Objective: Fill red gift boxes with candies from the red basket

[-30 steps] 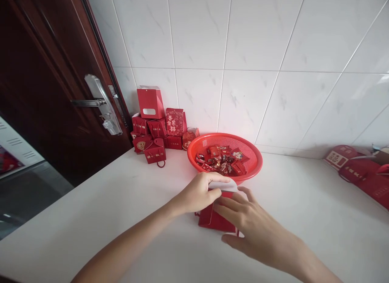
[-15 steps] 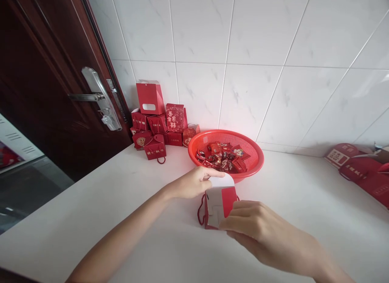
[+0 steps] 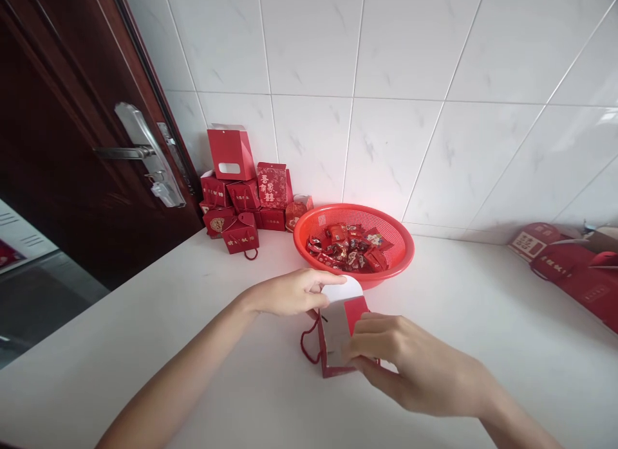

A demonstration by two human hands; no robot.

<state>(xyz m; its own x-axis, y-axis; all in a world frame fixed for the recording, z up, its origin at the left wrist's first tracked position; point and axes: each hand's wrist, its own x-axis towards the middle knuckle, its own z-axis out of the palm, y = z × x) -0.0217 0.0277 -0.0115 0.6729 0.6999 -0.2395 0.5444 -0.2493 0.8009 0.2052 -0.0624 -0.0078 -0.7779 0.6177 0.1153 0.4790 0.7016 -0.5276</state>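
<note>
A small red paper gift box (image 3: pixel 334 330) stands on the white table with its top open. Its inside is white-grey, and a red cord handle (image 3: pixel 309 347) loops out on its left. My left hand (image 3: pixel 290 293) grips the far rounded flap, index finger stretched along it and thumb at the box's left edge. The curled fingers of my right hand (image 3: pixel 410 362) are closed at the near right edge of the box, over its opening. These fingertips hide part of the inside. Just behind the box is a red plastic basket (image 3: pixel 404 264) with wrapped candies (image 3: pixel 355 253).
Several red gift boxes (image 3: pixel 241 233) are stacked against the tiled wall at the left back. More red boxes (image 3: pixel 574 275), seemingly flattened, lie at the right edge. A dark red door (image 3: pixel 77 114) with a metal handle stands left of the white table (image 3: pixel 217 384).
The right hand's fingertips have moved down and slightly left at the box opening. The box sits a little nearer and its left cord spreads out more. The whole view has shifted slightly.
</note>
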